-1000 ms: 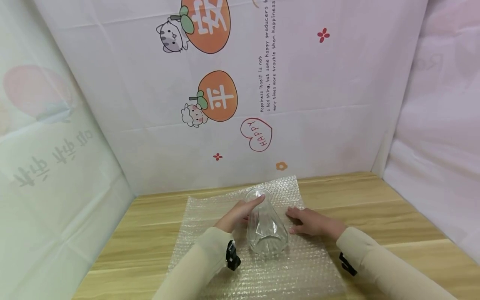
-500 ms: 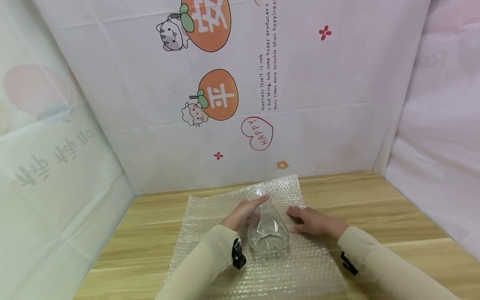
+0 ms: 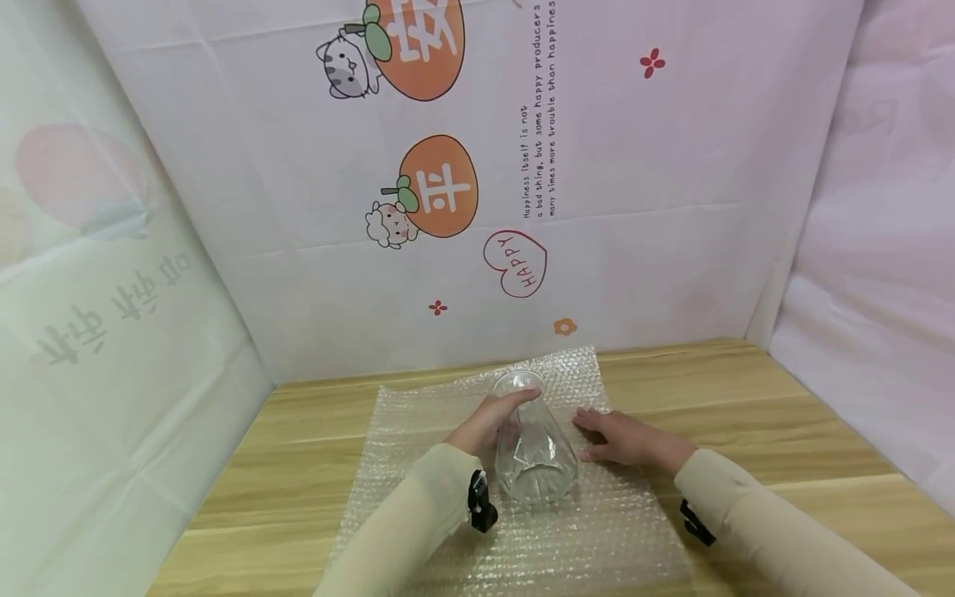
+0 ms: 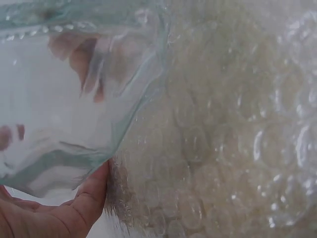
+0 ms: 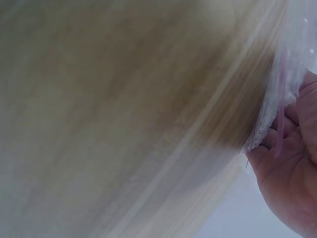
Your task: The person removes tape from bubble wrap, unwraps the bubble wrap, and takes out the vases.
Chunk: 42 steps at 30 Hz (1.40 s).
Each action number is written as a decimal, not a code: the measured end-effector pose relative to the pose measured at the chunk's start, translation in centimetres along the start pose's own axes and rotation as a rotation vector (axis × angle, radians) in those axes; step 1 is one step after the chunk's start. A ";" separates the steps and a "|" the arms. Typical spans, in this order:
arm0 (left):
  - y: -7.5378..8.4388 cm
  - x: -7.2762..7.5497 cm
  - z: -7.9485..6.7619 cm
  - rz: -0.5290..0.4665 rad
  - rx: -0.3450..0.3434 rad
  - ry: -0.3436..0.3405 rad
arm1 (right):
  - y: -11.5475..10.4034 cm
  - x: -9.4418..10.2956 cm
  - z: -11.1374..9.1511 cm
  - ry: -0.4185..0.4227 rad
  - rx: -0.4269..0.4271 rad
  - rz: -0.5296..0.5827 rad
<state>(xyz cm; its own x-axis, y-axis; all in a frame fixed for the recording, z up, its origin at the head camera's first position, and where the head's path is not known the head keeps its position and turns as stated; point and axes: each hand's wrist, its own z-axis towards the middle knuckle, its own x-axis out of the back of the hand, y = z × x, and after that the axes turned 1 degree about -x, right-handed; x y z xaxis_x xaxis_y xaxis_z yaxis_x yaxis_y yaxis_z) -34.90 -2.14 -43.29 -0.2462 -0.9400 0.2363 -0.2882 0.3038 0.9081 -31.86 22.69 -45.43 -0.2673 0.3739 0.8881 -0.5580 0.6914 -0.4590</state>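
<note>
A clear faceted glass vase (image 3: 533,464) lies on its side on a sheet of bubble wrap (image 3: 406,431), its rim toward the back wall and its base toward me. My left hand (image 3: 488,419) holds it near the neck, thumb laid across the top; the other fingers are partly hidden. Through the vase's glass (image 4: 64,104) the left wrist view shows parts of fingers. My right hand (image 3: 622,438) rests at the wrap's right edge, fingers spread a little and apart from the vase. In the right wrist view, its palm (image 5: 292,183) is beside the wrap's edge (image 5: 267,114).
Under the wrap is a wood-grain table (image 3: 739,406). A printed white cloth (image 3: 634,249) stands behind it, with cloth walls at left and right. A small black wrist camera (image 3: 481,502) sits below the left sleeve, another (image 3: 697,524) below the right.
My left hand has shifted slightly right along the vase's neck, thumb reaching farther across it. The right hand stays at the wrap's edge. The head view has drifted a little.
</note>
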 end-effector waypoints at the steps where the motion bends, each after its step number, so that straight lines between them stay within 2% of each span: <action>1: 0.0 0.0 0.0 -0.006 0.004 -0.002 | 0.1 0.0 0.0 -0.001 -0.001 -0.003; 11: 0.0 0.1 0.2 -0.007 0.000 -0.044 | -0.2 0.2 0.0 -0.010 -0.004 0.008; 19: 0.1 0.1 0.4 -0.003 -0.014 -0.050 | -0.2 0.2 0.0 -0.008 -0.012 0.004; 30: 0.1 -0.1 0.4 -0.078 0.015 -0.026 | -0.2 0.1 0.0 -0.008 -0.028 0.006; 42: -0.2 0.0 0.7 -0.134 0.005 -0.046 | -0.1 0.2 -0.1 -0.017 -0.044 0.023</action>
<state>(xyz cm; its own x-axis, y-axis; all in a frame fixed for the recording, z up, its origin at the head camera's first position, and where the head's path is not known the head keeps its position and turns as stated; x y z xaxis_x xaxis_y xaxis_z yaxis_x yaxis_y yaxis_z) -35.49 -2.10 -43.66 -0.2470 -0.9641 0.0972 -0.3254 0.1771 0.9288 -31.78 22.73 -45.23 -0.2929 0.3794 0.8776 -0.5164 0.7097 -0.4792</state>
